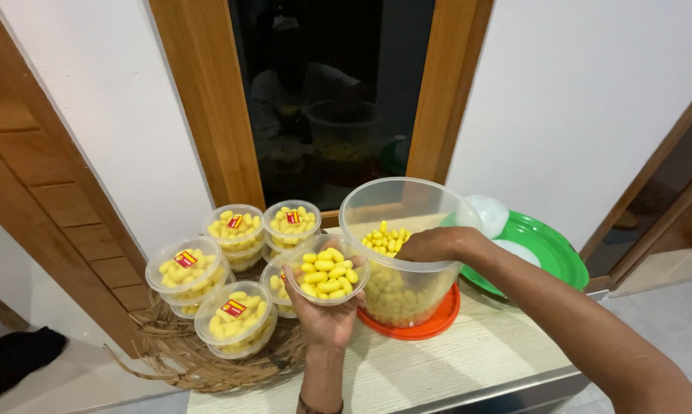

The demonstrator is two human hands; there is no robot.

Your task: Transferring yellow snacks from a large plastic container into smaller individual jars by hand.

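2 hands work over a pale wood-grain tabletop. The left hand is cupped palm-up under a small round clear tub, fingers spread around its base so the open tub sits level, heaped with small yellow oval pieces and just beside the big container's rim. The right hand reaches down over the rim of a large clear plastic container; its fingers are curled inside, apparently around some pieces, though I cannot tell how many it grips. The container holds a deep layer of the same yellow pieces and stands on an orange lid, which likely serves as its base.

To the left, on a woven straw mat, stand lidded tubs of the same kind, filled and each bearing a red and yellow sticker; 5 tops show, several stacked on others beneath. Behind the container lie a green plate and 1 white lid.
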